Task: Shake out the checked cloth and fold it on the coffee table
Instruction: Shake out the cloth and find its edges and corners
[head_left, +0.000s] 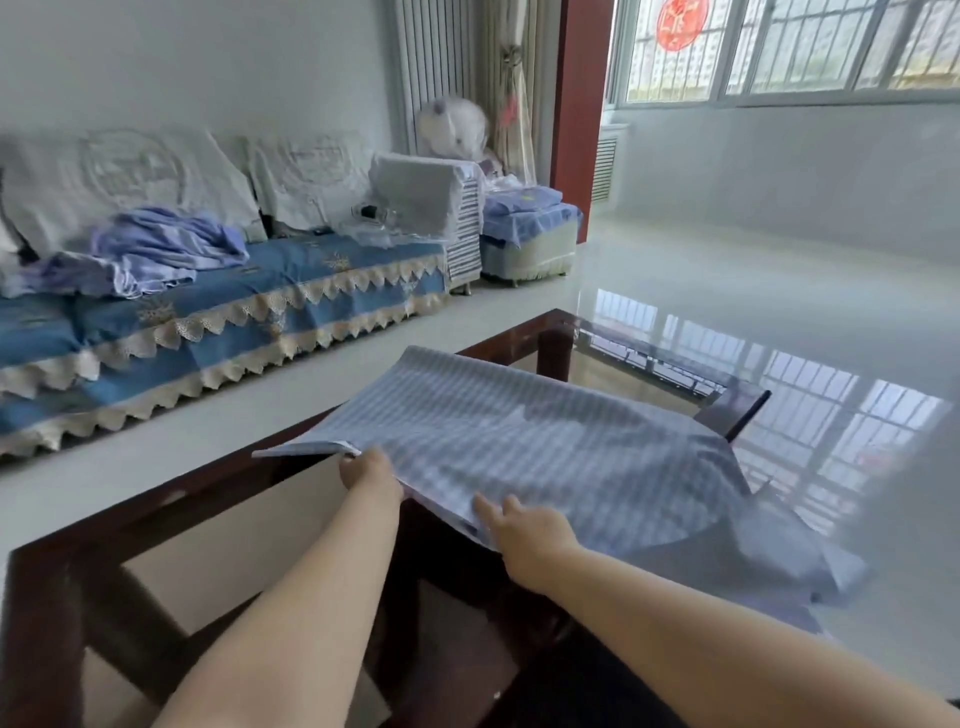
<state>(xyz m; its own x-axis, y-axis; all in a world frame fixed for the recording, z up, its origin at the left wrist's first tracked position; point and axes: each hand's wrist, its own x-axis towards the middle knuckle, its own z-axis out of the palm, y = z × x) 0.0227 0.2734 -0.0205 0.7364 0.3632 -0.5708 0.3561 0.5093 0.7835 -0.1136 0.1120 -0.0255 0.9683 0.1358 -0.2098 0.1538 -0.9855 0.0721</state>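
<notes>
The blue-and-white checked cloth (540, 441) billows above the dark wooden coffee table (62, 582) with its glass top, spread wide and blurred with motion. My left hand (369, 470) is closed on the cloth's near edge, close to its left corner. My right hand (524, 535) holds the same near edge further right, with the fingers laid over the fabric. The cloth's right end droops over the table's far side, and a folded corner (836, 577) hangs low there. The cloth hides most of the table's right half.
A sofa (218, 306) with a blue lace-trimmed cover stands to the left, with a crumpled lilac cloth (156, 249) on it. A small covered stool (530, 234) is beyond the sofa. A black stick-like object (748, 415) pokes out behind the cloth. Glossy floor lies to the right.
</notes>
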